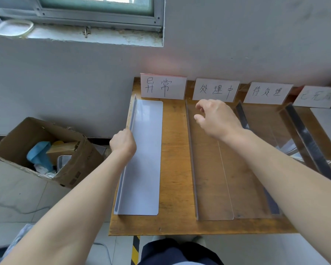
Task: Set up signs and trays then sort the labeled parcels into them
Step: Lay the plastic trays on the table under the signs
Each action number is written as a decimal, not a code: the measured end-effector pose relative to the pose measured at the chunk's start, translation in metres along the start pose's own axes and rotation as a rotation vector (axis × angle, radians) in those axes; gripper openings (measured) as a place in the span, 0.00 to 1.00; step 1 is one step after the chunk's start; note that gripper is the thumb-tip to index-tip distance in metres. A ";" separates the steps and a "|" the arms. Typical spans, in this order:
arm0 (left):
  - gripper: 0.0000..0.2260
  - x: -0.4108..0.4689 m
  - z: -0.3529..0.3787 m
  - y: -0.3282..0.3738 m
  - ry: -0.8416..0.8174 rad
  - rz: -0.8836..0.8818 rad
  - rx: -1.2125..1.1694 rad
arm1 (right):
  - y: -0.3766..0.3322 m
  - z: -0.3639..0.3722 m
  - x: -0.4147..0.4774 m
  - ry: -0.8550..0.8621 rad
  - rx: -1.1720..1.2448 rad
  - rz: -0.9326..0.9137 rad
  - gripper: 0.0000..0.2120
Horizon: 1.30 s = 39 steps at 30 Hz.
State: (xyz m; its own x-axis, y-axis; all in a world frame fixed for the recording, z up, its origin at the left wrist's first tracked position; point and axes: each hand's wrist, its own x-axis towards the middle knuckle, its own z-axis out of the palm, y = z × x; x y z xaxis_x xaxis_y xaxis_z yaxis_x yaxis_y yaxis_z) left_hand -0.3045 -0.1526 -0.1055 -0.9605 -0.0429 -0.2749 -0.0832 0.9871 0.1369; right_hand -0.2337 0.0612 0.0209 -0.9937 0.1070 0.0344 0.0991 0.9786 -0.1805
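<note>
From the head camera, a wooden desk (178,169) stands against a grey wall. Four handwritten signs stand in a row at its back edge: first sign (163,86), second sign (215,90), third sign (267,92), fourth sign (316,96). A white tray (145,159) lies below the first sign; the left hand (122,143) has its grip clamped on the tray's raised left wall. The right hand (216,119) hovers over a clear tray (208,178), fingers curled and apart, holding nothing. Further clear trays (260,142) lie to the right. A cardboard box (46,150) sits on the floor, left of the desk
</note>
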 end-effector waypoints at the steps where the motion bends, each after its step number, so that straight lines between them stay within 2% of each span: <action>1: 0.11 0.000 -0.005 0.006 0.037 0.021 -0.005 | 0.001 -0.003 0.000 0.011 -0.003 0.003 0.14; 5: 0.07 -0.007 -0.036 0.038 0.176 0.199 -0.076 | 0.009 -0.019 -0.002 0.077 -0.040 -0.004 0.15; 10: 0.13 -0.029 -0.077 0.086 0.309 0.440 -0.195 | 0.030 -0.043 -0.009 0.170 -0.062 0.023 0.14; 17: 0.12 -0.046 -0.062 0.139 0.280 0.589 -0.221 | 0.062 -0.057 -0.034 0.218 -0.091 0.100 0.14; 20: 0.11 -0.050 -0.044 0.152 0.218 0.588 -0.191 | 0.075 -0.055 -0.045 0.236 -0.101 0.123 0.14; 24: 0.10 -0.063 0.004 0.156 -0.062 0.525 -0.034 | 0.090 -0.051 -0.060 0.219 -0.117 0.165 0.14; 27: 0.14 -0.076 0.038 0.153 -0.240 0.452 0.031 | 0.102 -0.047 -0.070 0.180 -0.114 0.200 0.14; 35: 0.22 -0.081 0.057 0.153 -0.210 0.393 -0.060 | 0.117 -0.041 -0.086 0.172 -0.085 0.237 0.16; 39: 0.22 -0.081 0.056 0.154 -0.224 0.374 -0.046 | 0.123 -0.040 -0.090 0.169 -0.086 0.252 0.15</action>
State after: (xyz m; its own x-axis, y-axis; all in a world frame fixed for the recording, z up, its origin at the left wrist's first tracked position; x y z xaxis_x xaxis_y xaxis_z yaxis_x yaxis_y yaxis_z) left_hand -0.2248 0.0117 -0.1157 -0.8458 0.3560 -0.3973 0.2429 0.9201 0.3072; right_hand -0.1301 0.1787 0.0353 -0.9148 0.3692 0.1636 0.3528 0.9278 -0.1210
